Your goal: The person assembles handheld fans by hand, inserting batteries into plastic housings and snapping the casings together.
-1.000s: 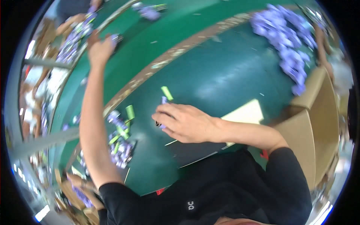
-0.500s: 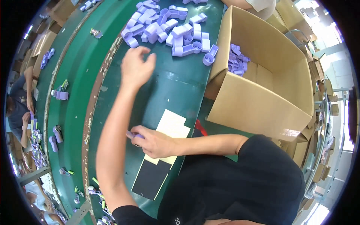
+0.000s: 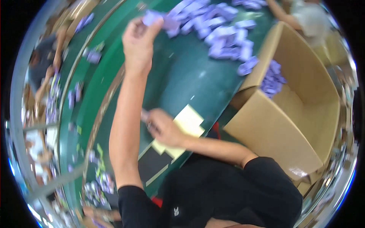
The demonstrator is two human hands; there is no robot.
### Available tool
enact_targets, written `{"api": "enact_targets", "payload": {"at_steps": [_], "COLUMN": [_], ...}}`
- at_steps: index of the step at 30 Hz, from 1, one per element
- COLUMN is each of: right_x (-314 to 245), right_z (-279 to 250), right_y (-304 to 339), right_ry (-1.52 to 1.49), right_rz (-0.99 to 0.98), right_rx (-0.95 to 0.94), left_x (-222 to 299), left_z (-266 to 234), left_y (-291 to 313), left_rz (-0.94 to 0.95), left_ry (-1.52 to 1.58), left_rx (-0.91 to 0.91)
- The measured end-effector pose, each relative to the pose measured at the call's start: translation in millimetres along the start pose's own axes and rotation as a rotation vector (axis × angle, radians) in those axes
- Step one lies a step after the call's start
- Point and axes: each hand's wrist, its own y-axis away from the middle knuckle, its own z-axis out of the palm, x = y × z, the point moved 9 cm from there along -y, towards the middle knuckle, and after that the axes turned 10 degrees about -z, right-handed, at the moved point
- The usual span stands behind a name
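At the pile's near-left edge, my left hand [image 3: 138, 43] is raised with thumb and fingers closed on a light-purple plastic part [image 3: 153, 17]. Motion blur softens its outline. Lower down, beside my left forearm, my right hand [image 3: 165, 127] grips a small purple part [image 3: 144, 115], mostly hidden by the fingers. Many more purple plastic parts [image 3: 224, 36] lie heaped at the far end of the green table [image 3: 190, 78]. Under and beside my right wrist are pale-yellow sheets [image 3: 189, 117], next to a black rectangular panel [image 3: 153, 165].
An open cardboard box [image 3: 281, 125] with purple parts [image 3: 273, 79] inside stands to the right. On the left runs a green conveyor [image 3: 85, 117] carrying scattered parts. Assembled pieces [image 3: 100, 186] are clustered at lower left. Co-workers sit beyond the conveyor; another person is at top right.
My left hand has moved up and closed on a purple part at the pile. My right hand keeps its part. The whole view has turned, shifting the box and pile rightward.
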Motion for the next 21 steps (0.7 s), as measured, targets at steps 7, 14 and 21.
{"api": "enact_targets", "payload": {"at_steps": [7,14,21], "right_x": [-2.5,-16.9,-30.4], "right_z": [-15.6,-10.2,-7.3], "right_y": [-21.8,-37.7,-50.4], "right_ry": [0.154,0.434,0.539], "right_rz": [0.234,0.205,0.175], "right_rx": [-0.156,-0.403,-0.364], "left_x": [112.4,23.6,-25.0], "left_z": [-176.8,-232.1,-230.7], "left_y": [149.8,292.8,332.1], "left_rz": [0.078,-0.193,-0.414], "left_ry": [0.387,0.651,0.614], "left_rx": [0.331,0.56,0.591]}}
